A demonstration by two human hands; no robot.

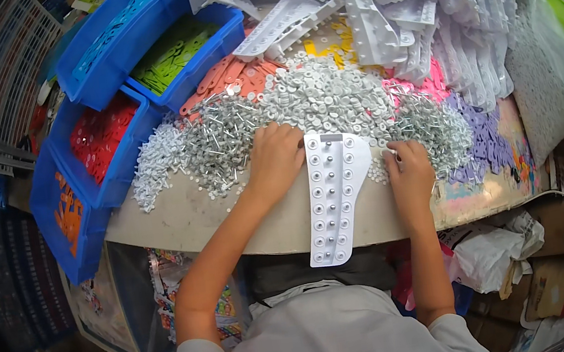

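A white plastic panel (332, 201) lies in front of me, its near end past the table edge. Round cups line both its sides, and small metal pins stand along its middle. My left hand (275, 157) is closed, fingers curled by the panel's upper left edge at the heap of white round discs (328, 95); what it holds is hidden. Right of the panel, my right hand (410, 168) is closed with thumb and fingertips bunched beside loose discs; what they pinch is too small to make out. Metal pins (222, 130) are heaped left, and more metal pins (436, 128) right.
Blue bins (150, 97) at the left hold green, red, orange and blue pieces. White panels (409, 2) are stacked at the back right. Small white pieces (155, 160), coral strips (237, 75) and purple pieces (483, 132) lie around. A clear bag (541, 63) stands far right.
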